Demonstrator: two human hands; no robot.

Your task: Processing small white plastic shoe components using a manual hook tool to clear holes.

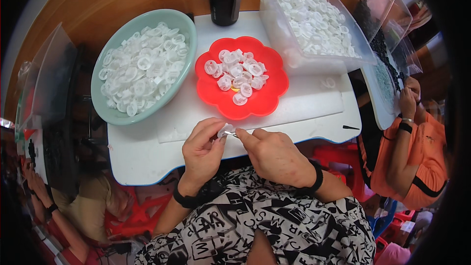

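Over the near edge of the white table, my left hand (202, 148) pinches a small whitish plastic piece (225, 130) between thumb and fingers. My right hand (279, 154) is closed on a thin metal tool (231, 134) whose tip touches that piece; most of the tool is hidden by my fingers, so its kind does not show. Just beyond my hands sits a red flower-shaped dish (233, 106) with several similar white plastic pieces (240, 71) in it, plus a bit of yellow among them.
A pale green basin (101, 100) heaped with white pieces stands left; a clear plastic bin (314, 58) full of them stands back right. A black flask (224, 0) is behind the dish. People sit at both sides, one in an orange shirt (417, 147).
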